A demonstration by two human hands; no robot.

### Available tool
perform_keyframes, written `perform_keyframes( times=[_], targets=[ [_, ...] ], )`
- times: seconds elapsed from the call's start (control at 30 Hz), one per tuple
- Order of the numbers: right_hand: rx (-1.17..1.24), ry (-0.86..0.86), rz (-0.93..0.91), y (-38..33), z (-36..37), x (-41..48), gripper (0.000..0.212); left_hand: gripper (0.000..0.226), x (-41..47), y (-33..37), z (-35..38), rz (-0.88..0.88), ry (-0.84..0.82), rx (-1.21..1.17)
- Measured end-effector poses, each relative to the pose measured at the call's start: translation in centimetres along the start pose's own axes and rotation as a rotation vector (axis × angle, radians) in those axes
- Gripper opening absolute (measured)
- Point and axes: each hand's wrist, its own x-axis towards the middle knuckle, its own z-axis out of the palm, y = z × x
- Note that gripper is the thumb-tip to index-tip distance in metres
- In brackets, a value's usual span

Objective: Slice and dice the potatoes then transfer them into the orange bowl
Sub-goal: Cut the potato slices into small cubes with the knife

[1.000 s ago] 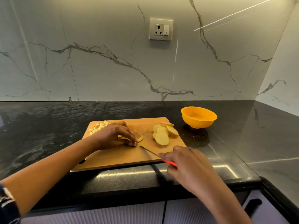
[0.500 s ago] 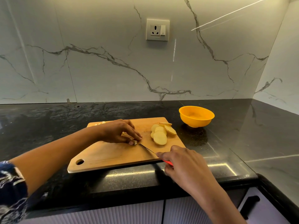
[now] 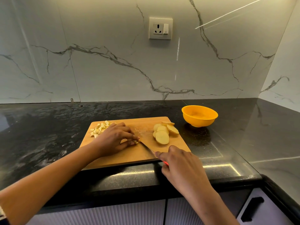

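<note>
The bowl (image 3: pixel 200 122) is orange and the board (image 3: pixel 129 157) is tan wood. Slices (image 3: pixel 162 137) and dice (image 3: pixel 99 128) are pale yellow. The surface (image 3: pixel 48 127) is black, mottled with grey. The wall (image 3: pixel 97 62) is white marble with grey veins, and the socket (image 3: pixel 160 28) is cream. The knife (image 3: pixel 165 163) shows a red handle. The cabinet fronts (image 3: pixel 113 214) are pale lilac and ribbed.

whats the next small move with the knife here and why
Probably press the knife down through the potato piece pinned under the left hand, since the blade tip sits right at it and the right hand grips the handle. The round slices are undiced and the orange bowl looks empty, so transfer seems premature.
</note>
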Motion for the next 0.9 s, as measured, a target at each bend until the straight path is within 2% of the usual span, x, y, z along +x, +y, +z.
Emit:
perform_keyframes(
  times=[0.13, 0.33, 0.43, 0.5, 0.57, 0.73, 0.9],
  targets=[
    [0.016, 0.011, 0.014, -0.1, 0.4, -0.2, 0.047, 0.024, -0.1, 0.5, -0.2, -0.173, 0.046, -0.25],
    [0.028, 0.016, 0.024, -0.4, 0.6, -0.2, 0.047, 0.026, -0.2, 0.7, -1.0, -0.235, -0.003, -0.332],
    [0.029, 0.016, 0.024, -0.4, 0.5, -0.2, 0.047, 0.029, 0.0, 0.5, -1.5, -0.252, -0.093, -0.403],
    [0.026, 0.015, 0.028, -0.5, 0.5, -0.2, 0.047, 0.036, 0.2, 0.4, -2.0, -0.244, -0.154, -0.406],
    [0.022, 0.012, 0.034, -0.6, 0.5, -0.2, 0.047, 0.032, 0.7, 0.1, -2.2, -0.239, -0.174, -0.376],
    [0.028, 0.009, 0.039, -0.8, 0.6, -0.1, 0.047, 0.016, 1.7, 0.7, -2.0, -0.23, -0.146, -0.322],
    [0.018, -0.003, 0.035, -0.9, 0.6, 0.2, 0.047, 0.022, 0.7, 1.4, -1.8, -0.279, -0.088, -0.311]
  ],
)
